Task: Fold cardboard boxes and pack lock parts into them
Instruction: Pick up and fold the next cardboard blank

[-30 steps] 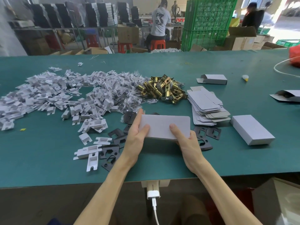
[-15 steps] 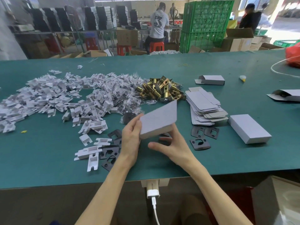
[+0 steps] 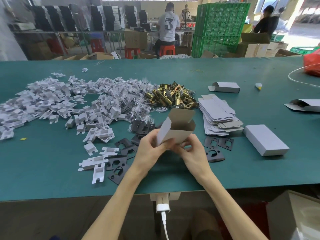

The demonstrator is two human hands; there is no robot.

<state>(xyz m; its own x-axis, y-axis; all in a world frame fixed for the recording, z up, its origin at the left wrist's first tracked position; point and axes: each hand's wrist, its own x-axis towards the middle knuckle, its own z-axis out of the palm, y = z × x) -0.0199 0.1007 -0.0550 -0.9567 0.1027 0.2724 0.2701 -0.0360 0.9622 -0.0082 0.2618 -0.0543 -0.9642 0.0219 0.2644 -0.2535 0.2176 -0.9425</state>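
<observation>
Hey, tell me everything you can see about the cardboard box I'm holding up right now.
The box is thin card, pale grey outside, raw brownish inside. It is opened into a rectangular tube, tilted, open end up, tuck flap standing. The left hand and right hand grip its lower end above the green table; that end is hidden.

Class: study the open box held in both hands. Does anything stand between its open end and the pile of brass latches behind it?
Nothing visible does. The left hand and right hand grip the box at its lower end; its open end points toward the brass latches across bare table.
</observation>
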